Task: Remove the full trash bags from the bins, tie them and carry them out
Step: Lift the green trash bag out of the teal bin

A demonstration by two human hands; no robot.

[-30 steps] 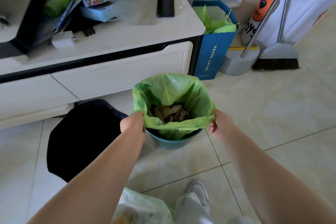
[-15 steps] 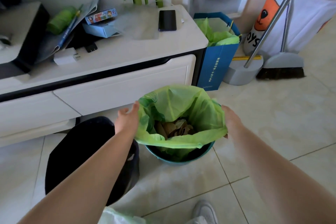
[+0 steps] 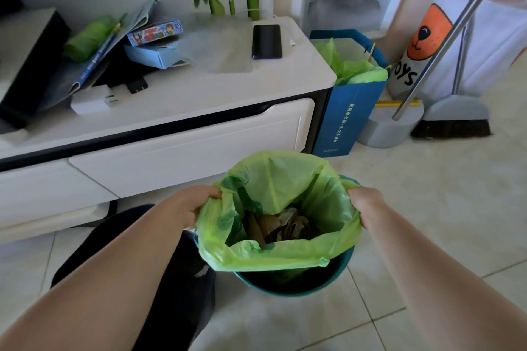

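**Head view: bag lift-out in hand**

Opposite rim edges of the green trash bag point(image 3: 273, 202) are gripped by the left hand point(image 3: 189, 204) and right hand point(image 3: 366, 205). It sits partly raised in the teal bin point(image 3: 299, 282). Next, a straight upward pull is judged necessary, then tying.

Left: black bag point(image 3: 159, 288) crowds the bin point(image 3: 299, 283).
Far: white cabinet point(image 3: 185, 145) blocks.
Right, near: bare floor tiles point(image 3: 427, 208), open passage.
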